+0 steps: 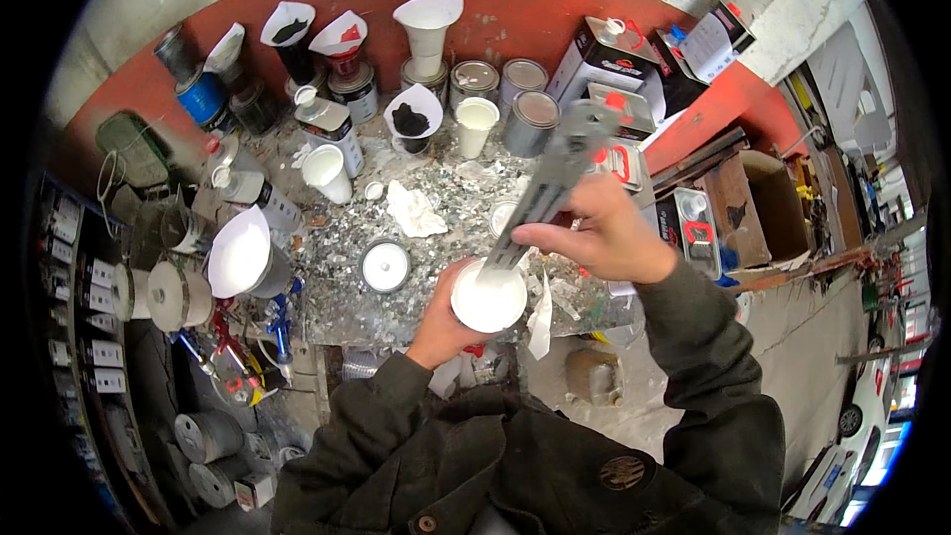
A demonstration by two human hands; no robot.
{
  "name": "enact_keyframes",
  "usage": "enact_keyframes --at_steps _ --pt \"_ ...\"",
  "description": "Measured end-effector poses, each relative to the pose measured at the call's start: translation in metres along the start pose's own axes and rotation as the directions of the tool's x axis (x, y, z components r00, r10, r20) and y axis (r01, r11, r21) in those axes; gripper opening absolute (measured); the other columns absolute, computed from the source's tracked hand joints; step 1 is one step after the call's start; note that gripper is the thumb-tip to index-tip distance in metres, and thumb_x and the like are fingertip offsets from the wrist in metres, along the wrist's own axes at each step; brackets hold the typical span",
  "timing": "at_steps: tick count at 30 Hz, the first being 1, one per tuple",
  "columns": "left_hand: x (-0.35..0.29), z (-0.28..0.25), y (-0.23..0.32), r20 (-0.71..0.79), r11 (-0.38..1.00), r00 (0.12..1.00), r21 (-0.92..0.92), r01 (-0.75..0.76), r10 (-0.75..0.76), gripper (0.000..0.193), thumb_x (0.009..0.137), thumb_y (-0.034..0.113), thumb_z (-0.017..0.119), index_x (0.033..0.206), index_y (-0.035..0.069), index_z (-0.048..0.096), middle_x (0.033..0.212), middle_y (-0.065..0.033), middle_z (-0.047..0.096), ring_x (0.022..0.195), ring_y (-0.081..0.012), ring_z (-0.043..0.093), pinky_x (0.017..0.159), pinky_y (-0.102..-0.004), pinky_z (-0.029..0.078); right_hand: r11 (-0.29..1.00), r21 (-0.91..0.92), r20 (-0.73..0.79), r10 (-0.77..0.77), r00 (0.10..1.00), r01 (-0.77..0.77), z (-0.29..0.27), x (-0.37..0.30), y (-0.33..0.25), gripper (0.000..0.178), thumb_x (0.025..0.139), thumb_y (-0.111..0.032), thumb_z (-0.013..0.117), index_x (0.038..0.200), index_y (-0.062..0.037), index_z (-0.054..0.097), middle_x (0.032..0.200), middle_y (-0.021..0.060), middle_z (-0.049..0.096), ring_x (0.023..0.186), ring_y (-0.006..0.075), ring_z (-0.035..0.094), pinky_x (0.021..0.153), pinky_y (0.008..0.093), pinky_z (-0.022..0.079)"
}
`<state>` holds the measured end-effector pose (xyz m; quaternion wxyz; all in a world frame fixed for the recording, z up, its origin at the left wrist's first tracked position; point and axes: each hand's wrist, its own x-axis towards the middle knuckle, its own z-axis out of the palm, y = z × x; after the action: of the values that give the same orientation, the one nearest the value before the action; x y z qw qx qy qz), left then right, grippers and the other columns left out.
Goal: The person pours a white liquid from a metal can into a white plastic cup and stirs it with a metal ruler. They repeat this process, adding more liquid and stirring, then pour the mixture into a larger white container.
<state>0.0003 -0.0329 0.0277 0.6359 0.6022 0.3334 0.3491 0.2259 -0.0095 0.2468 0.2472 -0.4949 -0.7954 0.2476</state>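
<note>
My left hand [441, 322] is wrapped around the side of a cup of white paint [490, 305] at the bench's near edge. Between the thumb and fingers of my right hand [604, 238] is a flat grey slotted stirring stick [557, 176]. It slants down to the left, and its lower end dips into the white paint. Left of the cup lies a round lid with a white centre [384, 266]. A crumpled white tissue [416, 210] rests behind it. Torn paper strips [541, 322] hang near the bench edge, right of the cup.
Paint cups with paper funnels [426, 35] and metal cans [533, 124] line the back. Rectangular solvent tins [604, 59] stand at the back right, a cardboard box [763, 203] beyond. Spray guns [282, 322] hang at the left edge. A paper-lined cup [248, 253] stands nearby.
</note>
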Motion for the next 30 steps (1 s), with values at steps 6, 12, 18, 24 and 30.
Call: enact_keyframes --at_steps 6,12,18,24,30 --pt "0.002 -0.003 0.008 0.006 0.999 1.0 -0.017 -0.028 0.028 0.101 0.059 0.013 0.097 0.145 0.006 0.043 0.143 -0.0121 0.044 0.137 -0.028 0.044 0.115 -0.0404 0.037 0.968 0.083 0.064 -0.242 0.968 0.237 -0.011 0.007 -0.011 0.017 0.084 -0.011 0.081 0.093 -0.0005 0.072 0.084 0.0105 0.068 0.078 0.0265 0.066 0.068 0.036 0.051" --pt "0.01 -0.002 0.001 -0.083 0.994 0.996 -0.107 -0.03 0.021 0.102 0.06 0.013 0.097 0.145 0.003 0.042 0.14 -0.0127 0.046 0.134 -0.0283 0.048 0.113 -0.0405 0.039 0.983 -0.121 -0.027 -0.145 0.989 0.14 0.025 -0.026 0.001 0.035 0.09 -0.023 0.076 0.065 -0.0003 0.065 0.063 0.0169 0.057 0.06 0.04 0.057 0.054 0.0447 0.043" --pt "0.015 0.002 -0.01 -0.134 0.995 0.991 -0.096 -0.033 0.02 0.099 0.06 0.013 0.096 0.143 0.003 0.044 0.14 -0.0135 0.046 0.133 -0.0302 0.047 0.112 -0.041 0.039 0.994 0.001 -0.17 -0.106 0.98 0.108 0.028 -0.034 -0.025 0.018 0.088 -0.01 0.078 0.104 -0.003 0.077 0.08 0.009 0.07 0.069 0.02 0.064 0.065 0.0318 0.048" --pt "0.014 0.0 -0.011 -0.147 0.999 0.988 -0.012 -0.051 0.048 0.097 0.058 0.012 0.095 0.142 0.005 0.047 0.142 -0.014 0.044 0.136 -0.0322 0.045 0.114 -0.0418 0.038 0.981 -0.109 -0.236 -0.185 0.954 0.163 0.0 -0.005 -0.035 0.014 0.084 -0.013 0.079 0.089 -0.0015 0.072 0.076 0.0148 0.066 0.066 0.0336 0.062 0.059 0.0393 0.047" --pt "0.016 -0.004 -0.004 -0.168 0.997 0.983 -0.007 -0.082 0.079 0.099 0.057 0.011 0.096 0.143 0.006 0.047 0.144 -0.0137 0.043 0.136 -0.0319 0.045 0.115 -0.0413 0.038 0.996 -0.01 -0.151 -0.094 0.984 0.094 0.029 -0.013 -0.004 0.017 0.089 -0.017 0.075 0.1 -0.0033 0.074 0.078 0.016 0.067 0.067 0.0357 0.063 0.06 0.0398 0.048"
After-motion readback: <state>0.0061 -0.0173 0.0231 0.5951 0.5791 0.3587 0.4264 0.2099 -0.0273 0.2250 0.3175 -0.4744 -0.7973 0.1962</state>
